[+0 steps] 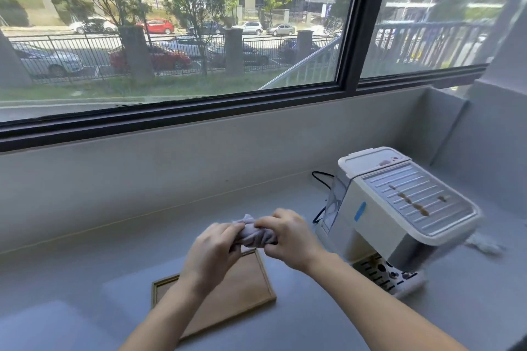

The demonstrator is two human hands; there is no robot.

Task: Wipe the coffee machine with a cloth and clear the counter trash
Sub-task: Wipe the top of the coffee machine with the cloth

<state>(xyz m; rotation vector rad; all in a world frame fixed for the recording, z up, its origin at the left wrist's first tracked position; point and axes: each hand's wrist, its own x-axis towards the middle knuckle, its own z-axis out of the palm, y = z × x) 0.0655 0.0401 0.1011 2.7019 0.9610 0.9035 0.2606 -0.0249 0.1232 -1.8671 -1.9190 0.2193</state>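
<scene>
My left hand point(212, 248) and my right hand point(288, 238) both grip a bunched pale grey-lilac cloth point(255, 233) above the counter, one hand at each end. A white coffee machine point(393, 216) stands to the right of my hands. Its ribbed metal top carries several brown stains point(413, 203), and another brown spot lies on the rear lid. The drip tray point(385, 275) at its base holds dark spots. A crumpled white piece of trash point(484, 245) lies on the counter just right of the machine.
A wooden tray point(245, 288) lies flat on the grey counter point(85, 293) under my forearms. A black power cord point(320, 176) runs behind the machine. A low grey wall and a large window close off the far side; another wall stands at the right.
</scene>
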